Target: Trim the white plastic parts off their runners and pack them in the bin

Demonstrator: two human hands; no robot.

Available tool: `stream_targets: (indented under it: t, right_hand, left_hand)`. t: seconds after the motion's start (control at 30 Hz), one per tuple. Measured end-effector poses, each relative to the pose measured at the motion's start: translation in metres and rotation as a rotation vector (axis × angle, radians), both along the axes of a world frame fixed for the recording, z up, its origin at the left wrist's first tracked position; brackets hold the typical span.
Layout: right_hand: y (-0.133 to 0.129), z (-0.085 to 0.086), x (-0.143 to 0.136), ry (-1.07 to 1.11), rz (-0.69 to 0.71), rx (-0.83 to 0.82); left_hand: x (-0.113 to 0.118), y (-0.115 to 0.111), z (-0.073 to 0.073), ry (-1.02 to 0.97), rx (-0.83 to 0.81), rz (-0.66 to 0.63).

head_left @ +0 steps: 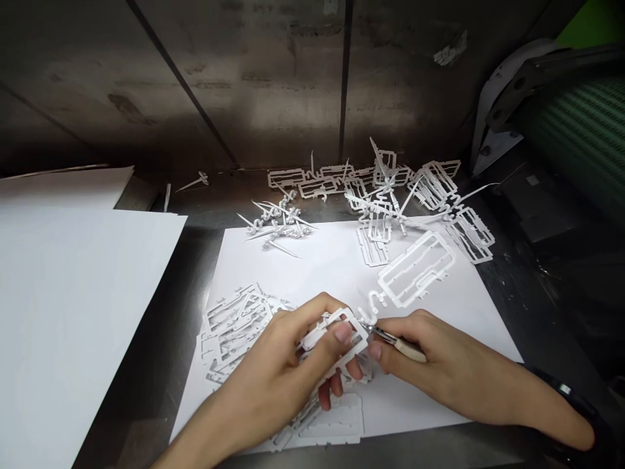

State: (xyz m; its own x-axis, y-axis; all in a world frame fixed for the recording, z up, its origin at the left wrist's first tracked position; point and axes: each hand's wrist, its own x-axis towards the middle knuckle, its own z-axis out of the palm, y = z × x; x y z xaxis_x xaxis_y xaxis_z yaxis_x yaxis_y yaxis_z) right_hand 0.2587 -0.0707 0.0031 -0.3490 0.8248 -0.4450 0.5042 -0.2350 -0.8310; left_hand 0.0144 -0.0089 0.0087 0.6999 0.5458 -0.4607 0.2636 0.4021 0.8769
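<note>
Between thumb and fingers, my left hand [297,365] grips a white plastic frame [359,339], which tilts up over the white sheet. My right hand [424,365] is closed around cutting pliers [407,348] with a pale handle. Their metal jaws touch or nearly touch the far corner of the held frame, beside a curly white sprue [374,306]. Beyond that sprue a second white frame [417,268] points away to the upper right. Under and behind my left hand lies a pile of similar frames [234,326], partly hidden by it.
Curly sprue pieces with long spikes [278,221] lie at the sheet's far edge. More frames still joined to sprues [434,185] are heaped at the back right. A paper stack [83,286] is at left, a metal wall [283,78] behind, and a green belt [581,143] at right.
</note>
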Motion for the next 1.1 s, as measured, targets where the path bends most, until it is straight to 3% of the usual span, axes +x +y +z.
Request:
stream_targets:
  t: [0.13, 0.37, 0.8, 1.1]
  right_hand:
    - [0.0, -0.002, 0.002, -0.026, 0.013, -0.052]
    - [0.001, -0.001, 0.0, -0.054, 0.044, -0.052]
    - [-0.003, -0.012, -0.01, -0.142, -0.012, -0.013]
    - [-0.007, -0.018, -0.006, -0.199, 0.001, -0.048]
  left_hand:
    - [-0.002, 0.0, 0.004, -0.052, -0.098, 0.011]
    - [0.0, 0.0, 0.003, 0.071, 0.013, -0.03]
    - [-0.001, 0.003, 0.002, 0.187, 0.036, -0.077]
    - [-0.002, 0.004, 0.004, 0.12, 0.113, -0.037]
